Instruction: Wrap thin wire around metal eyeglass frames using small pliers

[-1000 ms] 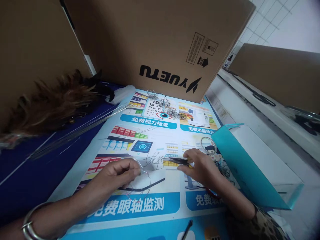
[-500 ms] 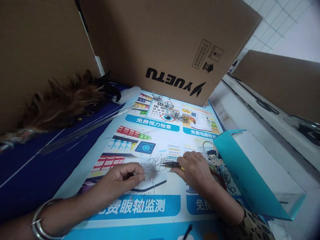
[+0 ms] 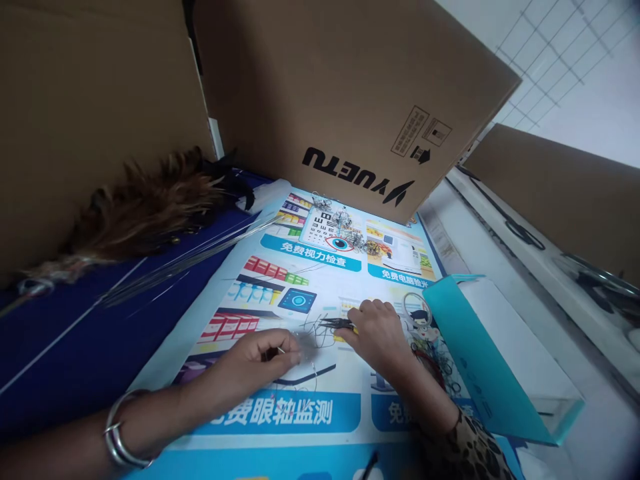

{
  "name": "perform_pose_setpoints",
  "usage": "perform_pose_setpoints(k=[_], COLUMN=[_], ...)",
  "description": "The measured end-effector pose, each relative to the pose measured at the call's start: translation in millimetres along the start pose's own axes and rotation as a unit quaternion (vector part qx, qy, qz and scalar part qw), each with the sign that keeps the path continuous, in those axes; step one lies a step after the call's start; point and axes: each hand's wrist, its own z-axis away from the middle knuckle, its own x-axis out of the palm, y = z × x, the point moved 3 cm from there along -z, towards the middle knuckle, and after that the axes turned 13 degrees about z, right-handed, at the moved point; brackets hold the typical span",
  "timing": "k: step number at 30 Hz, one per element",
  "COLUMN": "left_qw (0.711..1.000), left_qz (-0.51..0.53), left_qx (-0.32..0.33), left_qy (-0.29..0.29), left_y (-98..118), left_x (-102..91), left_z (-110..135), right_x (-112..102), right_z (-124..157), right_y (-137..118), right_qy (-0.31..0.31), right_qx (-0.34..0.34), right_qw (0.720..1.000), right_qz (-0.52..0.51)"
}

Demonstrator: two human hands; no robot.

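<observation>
My left hand (image 3: 267,357) pinches a thin wire, with fine strands trailing below its fingertips over the printed sheet (image 3: 345,370). My right hand (image 3: 381,340) is wrapped round a pair of needle-nose pliers (image 3: 336,323) with yellow handles. The dark jaws point left, toward the left hand. Bent pieces of wire (image 3: 320,339) lie by the jaw tips; whether the jaws touch them I cannot tell. The palm hides most of the pliers' handles.
Long straight wires (image 3: 200,250) and brown feathers (image 3: 145,200) lie at the left. Wire bundles (image 3: 354,239) sit before a cardboard box (image 3: 350,87). Right of my right hand are a wire ring (image 3: 417,295), tangled wire pieces (image 3: 447,373) and an open teal box (image 3: 465,353).
My view has shifted slightly. The pliers and my right hand have come a little nearer my left hand. Both hands keep their hold.
</observation>
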Motion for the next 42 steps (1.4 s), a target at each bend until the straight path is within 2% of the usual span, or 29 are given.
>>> perform_pose_setpoints(k=[12,20,28,42], left_qw=[1.000,1.000,0.999,0.998], left_qz=[-0.015,-0.016,-0.020,-0.063], left_qx=[0.010,0.018,0.026,0.018], left_qy=[0.002,0.000,-0.006,-0.018], left_y=[1.5,5.0,10.0,8.2], left_x=[-0.6,0.3,2.9,7.4], left_z=[0.9,1.6,3.1,3.9], right_x=[-9.5,-6.9,-17.4,-13.9], right_z=[7.7,19.0,31.2,36.8], right_y=[-9.2,1.2,10.3,9.5], right_qy=[0.001,0.065,0.118,0.139], right_qx=[-0.029,-0.002,0.025,0.005], right_qw=[1.000,0.998,0.992,0.990], right_qz=[0.007,0.007,0.039,0.038])
